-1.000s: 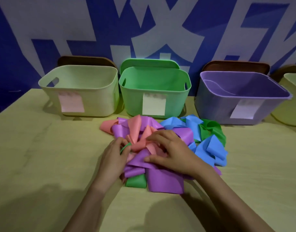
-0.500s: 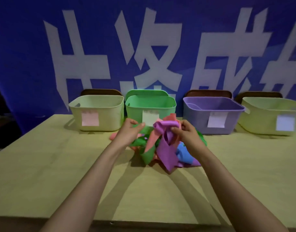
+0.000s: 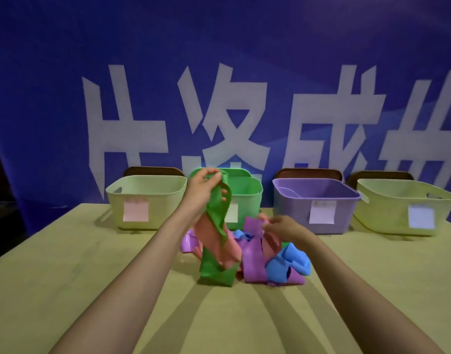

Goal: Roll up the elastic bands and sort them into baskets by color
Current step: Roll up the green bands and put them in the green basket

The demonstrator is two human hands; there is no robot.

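centrally, the left hand (image 3: pixel 202 194) holds one green band (image 3: pixel 215 273) high in pinching fingers, the right hand (image 3: pixel 283 228) pinches one purple band (image 3: pixel 253 251) atop the pile (image 3: pixel 288 261), before four baskets (image 3: pixel 163 200) on the desk (image 3: pixel 66 264).

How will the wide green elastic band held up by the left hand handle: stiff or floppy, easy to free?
Probably floppy: the wide green elastic band hangs limp and twisted from the left hand. Likely light, since a fingertip pinch carries it. It may drag others: a salmon band hangs tangled with it, while the right hand pinches a purple band.
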